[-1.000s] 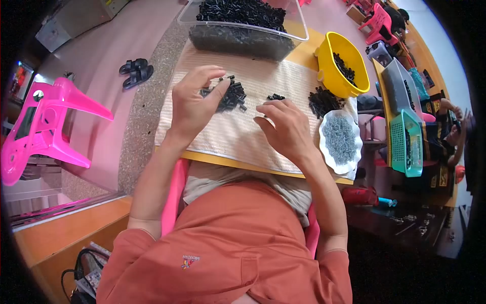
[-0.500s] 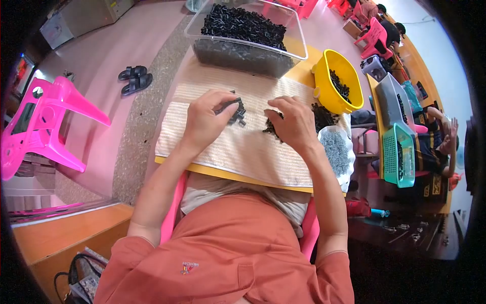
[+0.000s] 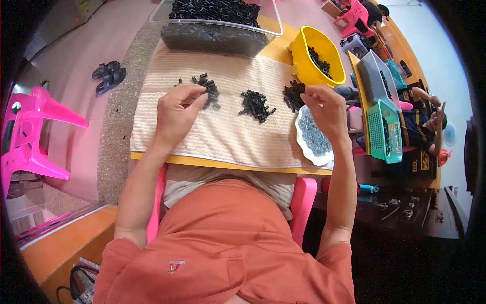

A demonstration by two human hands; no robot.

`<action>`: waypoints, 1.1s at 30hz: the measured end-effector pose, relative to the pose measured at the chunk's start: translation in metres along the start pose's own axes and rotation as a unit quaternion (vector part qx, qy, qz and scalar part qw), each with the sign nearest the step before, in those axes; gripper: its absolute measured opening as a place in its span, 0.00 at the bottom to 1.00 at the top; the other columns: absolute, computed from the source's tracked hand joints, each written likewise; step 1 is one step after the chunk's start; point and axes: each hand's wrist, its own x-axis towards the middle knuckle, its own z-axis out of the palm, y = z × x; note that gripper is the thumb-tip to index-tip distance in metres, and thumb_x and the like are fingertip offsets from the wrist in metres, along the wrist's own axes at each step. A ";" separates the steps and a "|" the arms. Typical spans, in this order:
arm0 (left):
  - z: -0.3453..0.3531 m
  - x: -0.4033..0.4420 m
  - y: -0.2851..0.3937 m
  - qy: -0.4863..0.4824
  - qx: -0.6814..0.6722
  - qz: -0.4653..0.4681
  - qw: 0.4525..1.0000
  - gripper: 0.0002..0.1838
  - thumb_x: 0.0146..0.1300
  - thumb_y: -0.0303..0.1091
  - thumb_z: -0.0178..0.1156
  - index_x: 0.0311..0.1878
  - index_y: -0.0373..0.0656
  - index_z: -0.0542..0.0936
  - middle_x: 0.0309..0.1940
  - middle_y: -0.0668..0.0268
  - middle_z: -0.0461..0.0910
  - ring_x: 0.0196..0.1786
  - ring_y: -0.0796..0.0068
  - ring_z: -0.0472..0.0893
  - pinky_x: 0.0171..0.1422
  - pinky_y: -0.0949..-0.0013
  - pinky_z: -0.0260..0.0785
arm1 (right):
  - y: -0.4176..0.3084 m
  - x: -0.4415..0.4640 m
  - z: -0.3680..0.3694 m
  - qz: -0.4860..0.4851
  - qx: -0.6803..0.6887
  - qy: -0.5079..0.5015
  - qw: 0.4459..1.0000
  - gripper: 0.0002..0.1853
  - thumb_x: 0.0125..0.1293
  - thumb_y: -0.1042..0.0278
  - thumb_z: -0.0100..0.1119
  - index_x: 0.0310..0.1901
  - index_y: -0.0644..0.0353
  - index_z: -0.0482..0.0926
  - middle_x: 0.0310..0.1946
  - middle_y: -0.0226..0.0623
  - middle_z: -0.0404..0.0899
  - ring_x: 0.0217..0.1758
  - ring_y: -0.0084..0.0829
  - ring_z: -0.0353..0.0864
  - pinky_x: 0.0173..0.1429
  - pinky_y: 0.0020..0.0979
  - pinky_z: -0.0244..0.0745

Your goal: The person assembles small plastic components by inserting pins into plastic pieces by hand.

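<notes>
My left hand (image 3: 178,112) is over the left pile of small black pieces (image 3: 211,93), thumb and fingers pinched together; whatever is between them is too small to name. My right hand (image 3: 326,109) hangs above the white scalloped dish (image 3: 307,145), which holds small clear pieces, with its fingertips closed together beside a dark pile (image 3: 293,95). What the right fingertips hold, if anything, cannot be made out. Between the hands a middle pile of black pieces (image 3: 255,105) lies on the striped towel (image 3: 223,137).
A clear bin of black pieces (image 3: 215,38) stands at the back, a yellow tub (image 3: 309,68) right of it. Further right are a green basket (image 3: 377,133), a grey bin (image 3: 372,76) and a seated person (image 3: 425,124). Pink stool (image 3: 40,137) at left.
My right hand has moved right, from beside the middle pile to over the dish, uncovering that pile. My left hand remains by the left pile. The whole view has shifted.
</notes>
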 end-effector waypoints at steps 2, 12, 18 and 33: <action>0.000 -0.002 0.004 -0.011 0.017 0.009 1.000 0.09 0.64 0.25 0.69 0.46 0.37 0.86 0.43 0.64 0.87 0.44 0.79 0.85 0.49 0.76 0.77 | 0.004 -0.009 0.003 -0.003 0.006 -0.004 1.000 0.11 0.60 0.69 0.72 0.43 0.62 0.86 0.37 0.41 0.87 0.36 0.36 0.87 0.43 0.33 0.81; -0.003 -0.021 0.059 -0.033 -0.023 0.016 0.999 0.06 0.62 0.23 0.69 0.41 0.38 0.86 0.37 0.63 0.86 0.38 0.78 0.83 0.43 0.75 0.75 | 0.001 -0.021 0.041 -0.021 0.050 -0.068 0.996 0.10 0.62 0.71 0.70 0.44 0.63 0.85 0.39 0.43 0.85 0.37 0.40 0.87 0.42 0.37 0.80; -0.011 -0.061 0.168 -0.135 -0.157 0.332 0.920 0.08 0.52 0.23 0.71 0.37 0.40 0.88 0.20 0.71 0.77 0.20 0.76 0.77 0.24 0.69 0.67 | 0.008 -0.028 0.054 -0.026 -0.013 -0.078 0.997 0.09 0.63 0.71 0.66 0.44 0.61 0.85 0.42 0.42 0.85 0.44 0.47 0.85 0.48 0.42 0.79; -0.013 -0.067 0.207 -0.137 -0.213 0.341 0.906 0.04 0.52 0.30 0.71 0.29 0.43 0.85 0.16 0.71 0.71 0.16 0.76 0.72 0.18 0.70 0.58 | -0.029 -0.021 0.055 -0.054 0.042 -0.077 0.995 0.09 0.62 0.67 0.69 0.43 0.57 0.87 0.42 0.39 0.86 0.41 0.46 0.87 0.46 0.41 0.80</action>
